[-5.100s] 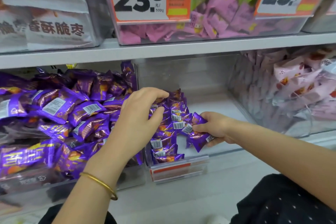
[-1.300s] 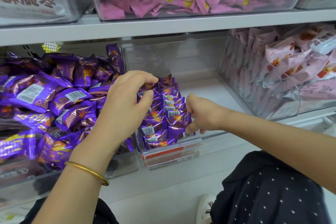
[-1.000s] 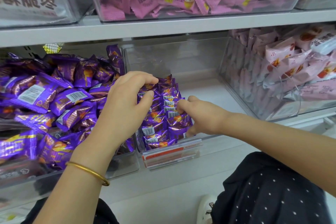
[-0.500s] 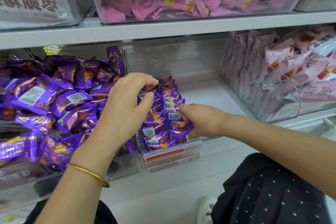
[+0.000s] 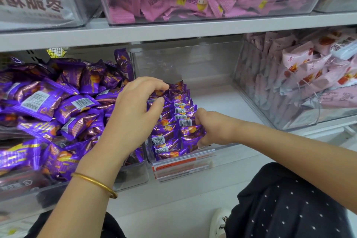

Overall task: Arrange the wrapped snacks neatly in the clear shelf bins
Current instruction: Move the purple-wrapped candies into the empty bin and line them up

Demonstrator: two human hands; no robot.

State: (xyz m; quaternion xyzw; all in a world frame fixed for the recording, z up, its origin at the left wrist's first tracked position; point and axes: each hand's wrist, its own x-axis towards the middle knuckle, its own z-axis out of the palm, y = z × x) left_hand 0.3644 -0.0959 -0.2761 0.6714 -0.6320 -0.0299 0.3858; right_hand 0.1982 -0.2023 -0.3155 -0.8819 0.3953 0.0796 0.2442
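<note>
Snacks [image 5: 179, 118] in purple wrappers stand in a tight row along the left wall of the middle bin [image 5: 212, 63], running from its front about halfway back. My left hand [image 5: 135, 114] arches over the row's far end, fingers and thumb curled onto the top packs. My right hand [image 5: 214, 127] pinches the near packs, fingers bent round them. Left of the bin lies a loose purple heap [image 5: 58, 106]; right of it, pink packs [image 5: 309, 75].
</note>
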